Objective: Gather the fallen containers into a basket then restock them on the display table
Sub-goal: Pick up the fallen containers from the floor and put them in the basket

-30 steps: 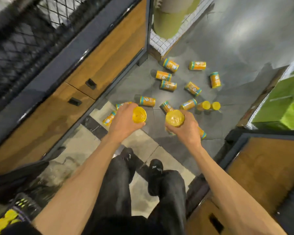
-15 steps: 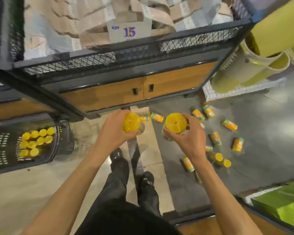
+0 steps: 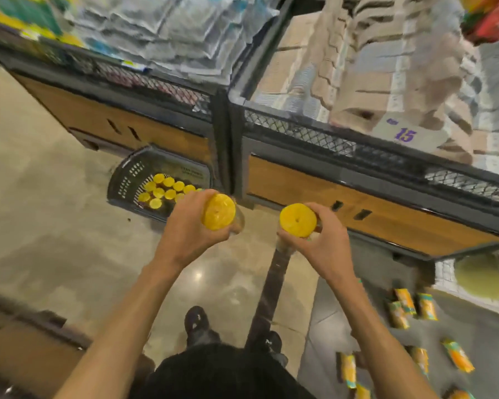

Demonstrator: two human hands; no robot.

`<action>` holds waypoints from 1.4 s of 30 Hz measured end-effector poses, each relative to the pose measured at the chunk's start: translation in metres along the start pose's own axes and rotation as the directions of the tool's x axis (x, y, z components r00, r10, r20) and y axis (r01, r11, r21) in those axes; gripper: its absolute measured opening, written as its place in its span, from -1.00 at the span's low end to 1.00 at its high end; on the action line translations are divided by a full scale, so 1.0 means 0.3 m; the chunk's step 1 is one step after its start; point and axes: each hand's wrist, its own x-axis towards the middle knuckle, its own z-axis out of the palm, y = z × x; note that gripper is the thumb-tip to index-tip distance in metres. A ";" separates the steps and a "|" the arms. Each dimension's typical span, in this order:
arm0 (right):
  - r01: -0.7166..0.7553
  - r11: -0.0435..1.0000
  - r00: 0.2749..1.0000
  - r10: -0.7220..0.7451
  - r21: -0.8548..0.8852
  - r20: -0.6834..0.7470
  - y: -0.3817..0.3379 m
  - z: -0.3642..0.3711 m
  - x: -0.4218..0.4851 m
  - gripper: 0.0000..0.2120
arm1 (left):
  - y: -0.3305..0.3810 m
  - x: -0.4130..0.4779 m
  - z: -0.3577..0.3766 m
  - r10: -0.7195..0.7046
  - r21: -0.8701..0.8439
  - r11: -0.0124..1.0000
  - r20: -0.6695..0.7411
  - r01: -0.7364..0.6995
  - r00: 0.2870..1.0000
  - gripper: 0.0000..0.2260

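Left hand [image 3: 185, 240] gripped a yellow-lidded container [image 3: 218, 211], fingers curled round its body, near the right edge of the black basket [image 3: 121, 180]. Right hand [image 3: 320, 246] gripped a second container [image 3: 298, 220] likewise, lid up. Basket stood against the wooden cabinet [image 3: 156, 133], holding upright containers [image 3: 167, 191]. Fallen containers [image 3: 405, 306] lay on the grey floor [image 3: 487, 341], lower right

Turned from fallen containers [image 3: 405, 301] to basket [image 3: 118, 181].
Left grip [image 3: 185, 236] with left container [image 3: 218, 212] now at basket's edge, right grip [image 3: 324, 244] with right container [image 3: 298, 220] near it; before, both well apart from basket.
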 end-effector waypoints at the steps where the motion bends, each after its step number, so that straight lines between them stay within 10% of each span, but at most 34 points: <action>1: 0.013 1.000 1.000 -0.013 0.005 0.026 -0.054 0.044 0.017 -0.31 | -0.055 -0.006 -0.045 -0.013 0.009 1.000 -0.017 0.013 1.000 -0.35; 20: 0.065 0.996 0.975 -0.077 0.062 0.209 -0.548 0.755 0.351 -0.39 | -0.759 0.132 -0.494 -0.208 0.117 0.970 -0.074 0.215 0.975 -0.35; 42: 0.020 0.982 0.865 0.078 -0.189 0.497 -0.352 1.483 1.010 -0.24 | -1.515 0.790 -0.108 -0.415 0.123 0.910 0.264 0.396 0.871 -0.29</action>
